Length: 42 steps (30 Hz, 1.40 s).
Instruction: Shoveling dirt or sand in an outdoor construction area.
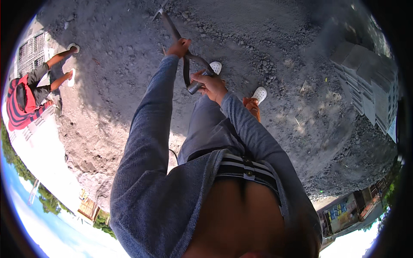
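Note:
I hold a shovel (171, 26) with a dark shaft that splits into a D-shaped handle. My left hand (180, 47) is wrapped round the shaft just above the split. Lower and nearer to me, my right hand (211, 86) is closed on the crossbar of the D-handle. From there the shaft runs up and away to the far edge of the view. Only a thin pale part of the shovel's head (159, 11) shows there, near grey gravelly ground (241, 32). My feet in white clogs (259, 94) stand just beyond the handle.
Grey concrete blocks (365, 77) are stacked at the far right. At the left another person in a red and dark striped shirt (26, 103) sits with legs stretched towards the gravel. Loose stones (266, 64) lie ahead of my feet. A low building (344, 213) appears at the lower right.

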Each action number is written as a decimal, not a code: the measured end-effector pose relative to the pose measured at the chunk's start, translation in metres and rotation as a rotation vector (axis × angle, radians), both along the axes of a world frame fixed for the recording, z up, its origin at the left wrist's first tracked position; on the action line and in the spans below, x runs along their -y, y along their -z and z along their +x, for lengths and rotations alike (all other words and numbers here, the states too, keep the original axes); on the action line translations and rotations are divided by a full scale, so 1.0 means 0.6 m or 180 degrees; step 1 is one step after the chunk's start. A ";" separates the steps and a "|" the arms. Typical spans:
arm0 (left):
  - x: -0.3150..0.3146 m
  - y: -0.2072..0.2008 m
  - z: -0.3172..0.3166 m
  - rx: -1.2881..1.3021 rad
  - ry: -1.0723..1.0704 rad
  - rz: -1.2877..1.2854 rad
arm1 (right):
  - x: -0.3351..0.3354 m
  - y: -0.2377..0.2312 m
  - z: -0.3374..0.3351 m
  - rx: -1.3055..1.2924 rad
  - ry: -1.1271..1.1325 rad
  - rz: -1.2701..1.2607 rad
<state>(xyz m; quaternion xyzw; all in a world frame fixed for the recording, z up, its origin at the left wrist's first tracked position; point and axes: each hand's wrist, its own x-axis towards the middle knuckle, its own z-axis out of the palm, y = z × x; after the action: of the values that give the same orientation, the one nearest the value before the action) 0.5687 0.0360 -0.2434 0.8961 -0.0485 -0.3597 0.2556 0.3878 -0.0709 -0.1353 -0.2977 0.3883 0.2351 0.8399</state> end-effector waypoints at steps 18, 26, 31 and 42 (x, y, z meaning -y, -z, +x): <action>0.112 -0.003 -0.344 -0.0791 0.1294 0.0120 | 0.093 -0.186 -0.279 -0.0954 0.0796 -0.0584; 0.076 -0.080 -0.352 -0.1008 0.0602 -0.0190 | 0.093 -0.218 -0.300 0.0025 -0.0013 -0.1024; 0.034 -0.042 -0.297 -0.0189 0.1911 -0.0178 | 0.080 -0.174 -0.259 -0.0139 0.0845 -0.0204; 0.193 0.056 -0.366 -0.0794 0.0840 0.0485 | 0.174 -0.026 -0.381 0.1783 -0.0088 -0.2866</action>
<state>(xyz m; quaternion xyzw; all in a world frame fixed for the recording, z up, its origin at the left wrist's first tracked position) 0.3490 -0.0797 -0.2772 0.8472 -0.1062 -0.5009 0.1417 0.1593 -0.1753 -0.1195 -0.6852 0.2076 -0.0324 0.6974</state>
